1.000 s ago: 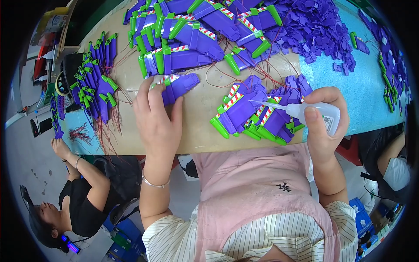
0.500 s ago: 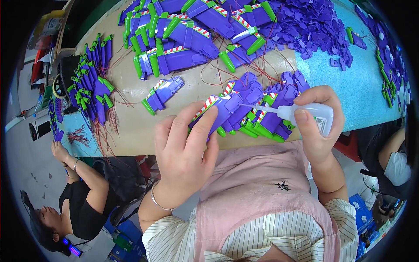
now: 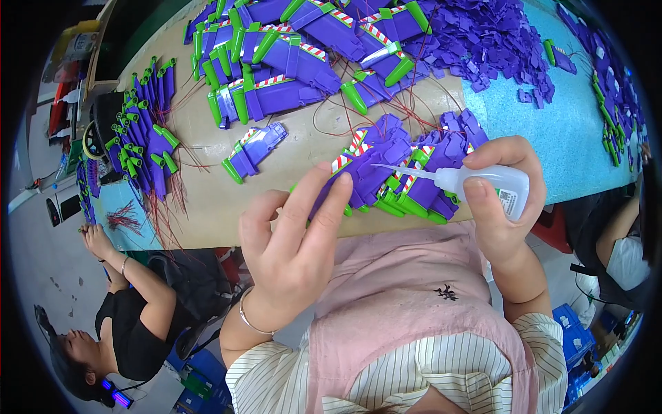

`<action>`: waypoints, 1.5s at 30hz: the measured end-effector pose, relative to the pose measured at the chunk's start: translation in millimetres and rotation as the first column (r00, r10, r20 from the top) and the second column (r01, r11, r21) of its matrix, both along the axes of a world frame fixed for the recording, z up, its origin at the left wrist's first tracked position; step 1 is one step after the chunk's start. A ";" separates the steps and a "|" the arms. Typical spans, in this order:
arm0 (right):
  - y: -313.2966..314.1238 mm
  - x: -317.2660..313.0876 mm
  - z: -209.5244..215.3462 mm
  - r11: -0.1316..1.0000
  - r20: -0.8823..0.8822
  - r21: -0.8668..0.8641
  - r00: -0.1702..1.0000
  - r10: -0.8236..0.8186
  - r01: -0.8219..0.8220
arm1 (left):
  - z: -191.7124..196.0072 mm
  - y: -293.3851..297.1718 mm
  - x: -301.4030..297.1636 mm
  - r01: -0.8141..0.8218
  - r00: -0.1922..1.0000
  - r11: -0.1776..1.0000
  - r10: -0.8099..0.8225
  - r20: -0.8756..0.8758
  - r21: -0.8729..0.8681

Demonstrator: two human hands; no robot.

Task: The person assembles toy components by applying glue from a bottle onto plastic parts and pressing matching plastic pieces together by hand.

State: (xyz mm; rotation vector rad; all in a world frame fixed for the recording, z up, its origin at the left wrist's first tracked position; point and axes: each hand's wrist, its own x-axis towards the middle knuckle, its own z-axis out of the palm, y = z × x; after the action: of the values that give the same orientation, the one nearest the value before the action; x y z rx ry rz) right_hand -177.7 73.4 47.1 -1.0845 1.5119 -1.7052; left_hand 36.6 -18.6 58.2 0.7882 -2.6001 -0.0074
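Left hand (image 3: 293, 241) is grasping a purple wing-shaped piece (image 3: 358, 171) with a red-and-white striped edge, pinched between thumb and fingers above the near part of the desk (image 3: 214, 214). Right hand (image 3: 502, 231) is closed around a translucent squeeze bottle (image 3: 512, 183), its thin nozzle directed left. The nozzle tip lies at the right end of the held piece; contact cannot be determined. Just right of the held piece, further wing pieces (image 3: 436, 196) with green ends lie overlapped in a cluster, partly under the nozzle. One single wing piece (image 3: 256, 148) lies apart, to the left of the cluster and beyond the left hand. On the far side, a larger pile of striped wing pieces (image 3: 303, 72) is stacked, with a heap of small purple parts (image 3: 486, 48) to its right. At left are bundled purple parts with green ends (image 3: 150, 114) and trailing red wires (image 3: 178, 200). A co-worker (image 3: 138, 310) sits beyond the left end, hands at the desk edge.
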 end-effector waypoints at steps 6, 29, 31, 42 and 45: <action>-5.3 -2.4 -0.4 0.998 -0.208 0.035 0.977 0.051 -0.045 | -0.4 -2.2 0.2 0.043 0.999 0.995 -0.040 0.033 -0.085; 3.2 -7.4 -4.9 0.998 -0.037 0.029 0.997 -0.061 0.062 | -11.2 -20.2 20.0 -0.221 0.973 0.902 0.230 0.020 0.371; 4.3 -7.4 -3.6 0.997 -0.015 0.040 0.998 -0.059 0.059 | 2.2 -13.7 13.1 -0.084 0.991 0.923 0.116 -0.064 0.376; 5.7 -0.4 4.7 0.995 -0.053 0.066 0.996 0.075 -0.072 | 16.2 -7.9 -4.3 0.051 0.998 0.972 -0.057 0.017 0.231; 3.4 0.8 6.7 0.990 -0.081 0.095 0.991 0.107 -0.100 | 16.2 -6.8 -5.0 0.044 0.998 0.975 -0.051 0.024 0.219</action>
State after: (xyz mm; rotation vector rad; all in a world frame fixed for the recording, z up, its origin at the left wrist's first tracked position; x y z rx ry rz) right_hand -177.0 76.8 53.9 -1.1803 1.5426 -1.5223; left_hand 31.6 -25.3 74.4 0.8052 -2.6763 -0.3024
